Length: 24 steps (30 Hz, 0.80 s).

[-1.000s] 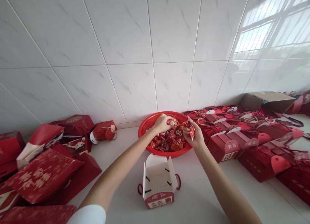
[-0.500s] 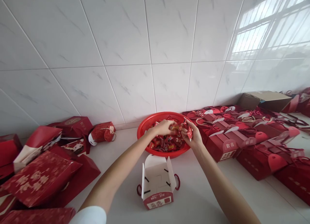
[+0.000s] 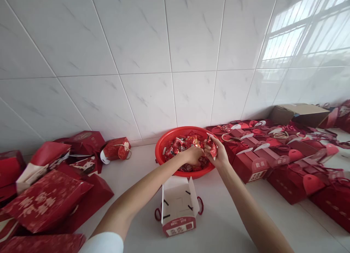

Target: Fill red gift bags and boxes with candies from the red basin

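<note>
Lower centre, red packets (image 3: 213, 151) were gripped in the half-closed right hand (image 3: 222, 157), presumably sparing the curled left hand (image 3: 193, 155), whose hold couldn't be told.

- Here's the left forearm (image 3: 147, 186), slanting in from the lower left, elbow bent!
- Left hand (image 3: 194, 155) reaches out back-up, fingers curled down and partly hidden.
- And the right forearm (image 3: 247, 202) angles in from the lower right!
- Right hand (image 3: 218, 154) turns inward, fingers bent in a close grip.
- The two hands almost meet, fingertips side by side!
</note>
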{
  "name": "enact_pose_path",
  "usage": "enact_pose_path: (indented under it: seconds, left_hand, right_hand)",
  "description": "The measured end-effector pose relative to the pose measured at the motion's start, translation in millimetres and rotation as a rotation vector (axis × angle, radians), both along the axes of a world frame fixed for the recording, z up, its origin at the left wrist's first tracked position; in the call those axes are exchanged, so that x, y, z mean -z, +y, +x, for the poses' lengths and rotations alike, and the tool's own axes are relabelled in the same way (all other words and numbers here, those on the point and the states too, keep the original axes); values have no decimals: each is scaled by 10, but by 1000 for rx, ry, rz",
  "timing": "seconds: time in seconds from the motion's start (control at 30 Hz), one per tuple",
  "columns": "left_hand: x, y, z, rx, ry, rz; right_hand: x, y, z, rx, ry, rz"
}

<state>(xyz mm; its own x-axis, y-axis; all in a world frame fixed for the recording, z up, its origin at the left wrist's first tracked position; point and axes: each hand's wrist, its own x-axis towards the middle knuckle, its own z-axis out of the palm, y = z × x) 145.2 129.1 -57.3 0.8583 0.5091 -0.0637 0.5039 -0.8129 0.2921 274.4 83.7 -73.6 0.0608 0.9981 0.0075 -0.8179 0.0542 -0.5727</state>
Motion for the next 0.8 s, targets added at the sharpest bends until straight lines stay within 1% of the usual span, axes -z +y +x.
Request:
enact_pose_path:
  seconds: [0.07, 0.1, 0.13, 0.2, 0.27, 0.3, 0.4, 0.47, 0.53, 0.6, 0.67, 0.73, 0.8]
  left_hand:
    - [22, -28, 66, 94, 222, 167]
    - [26, -34, 84, 103, 259, 196]
    - [27, -35, 88, 100, 270, 202]
    - [14, -17, 52, 73, 247, 142]
    - [-17, 18, -38, 8, 154, 23]
    - [-41, 35, -99, -35, 74, -34]
    - [-136, 44, -321, -147, -295, -139]
    - [-217, -11, -485, -175, -527, -226]
    - [-307, -118, -657, -160, -658, -334]
    - [-399, -261, -832, -99, -711, -386]
    - [-486, -418, -1005, -19, -701, -426]
    - [-558, -570, -1165, 26, -609, -451]
    - [-608, -700, -1300, 23, -469, -417]
  right_hand:
    - [-10, -9, -5, -14, 7, 5]
    - [-16, -13, -7, -21, 9, 7]
    - [-23, -16, -9, -26, 10, 8]
    - [-36, -21, -13, -34, 5, 16]
    - [-46, -23, -17, -37, -8, 34]
    - [-50, -24, -19, -36, -18, 44]
    - [-57, -27, -23, -40, -55, 68]
    - [-59, -31, -25, -50, -79, 77]
    - [-60, -37, -26, -57, -100, 82]
    - [-60, -45, -28, -50, -117, 80]
    - [-61, -57, -30, -38, -132, 72]
    - [-69, -73, -36, -26, -154, 65]
    - [-87, -99, -55, -2, -190, 50]
